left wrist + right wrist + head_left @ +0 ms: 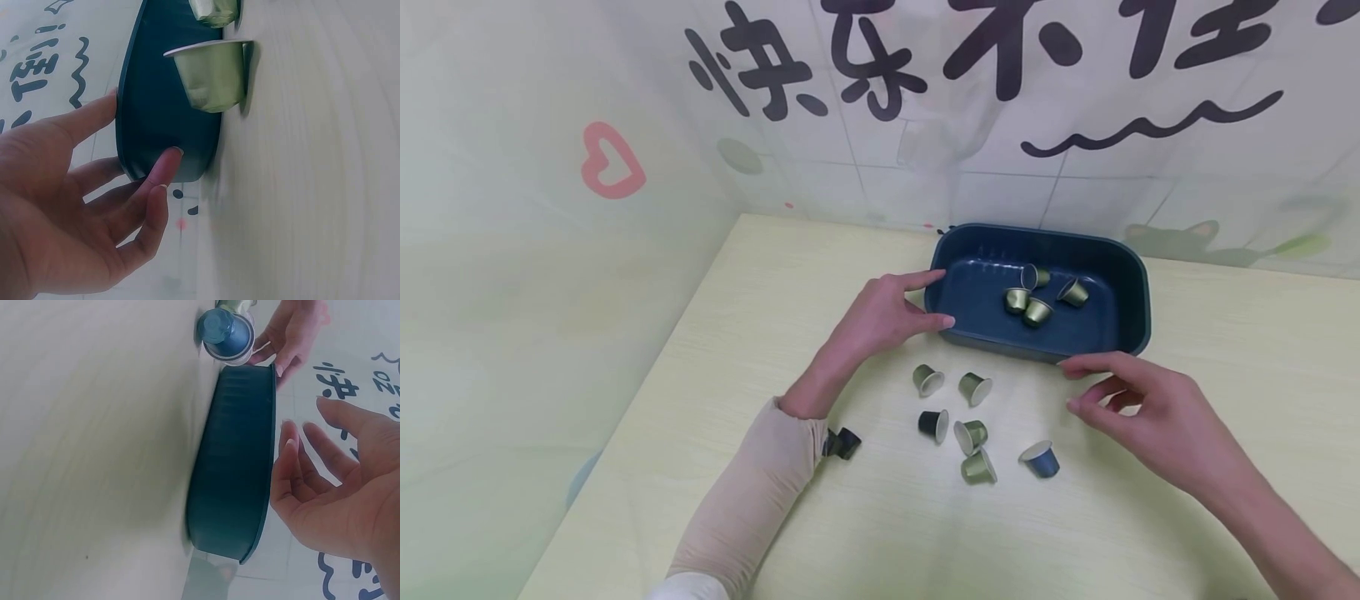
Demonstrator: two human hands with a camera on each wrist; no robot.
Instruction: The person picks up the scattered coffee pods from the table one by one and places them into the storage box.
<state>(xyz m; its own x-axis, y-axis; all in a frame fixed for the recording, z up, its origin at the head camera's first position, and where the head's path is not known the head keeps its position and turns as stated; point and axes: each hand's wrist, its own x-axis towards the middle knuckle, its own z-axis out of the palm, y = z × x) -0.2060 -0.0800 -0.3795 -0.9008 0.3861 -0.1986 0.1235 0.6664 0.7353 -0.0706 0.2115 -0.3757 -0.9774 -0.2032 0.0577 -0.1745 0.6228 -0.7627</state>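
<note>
My left hand (880, 312) is at the left end of a dark blue plastic bin (1138, 312), thumb and index finger spread and their tips overlapping its rim in the head view. In the left wrist view, relaxed fingers (165, 169) lie against the bin's end. My right hand (1150, 408) hovers by the bin's front right corner, fingers loosely bent and holding nothing. Inside the bin lie several green coffee capsules (1037, 312). In front of it are a blue capsule (1042, 460), a black capsule (931, 424) and several more green capsules (978, 467).
Behind the bin hangs a pale printed curtain (925, 192) with black characters, close to the back edge of the light wooden table (760, 292). A small black object (848, 443) shows beside my left sleeve (760, 492).
</note>
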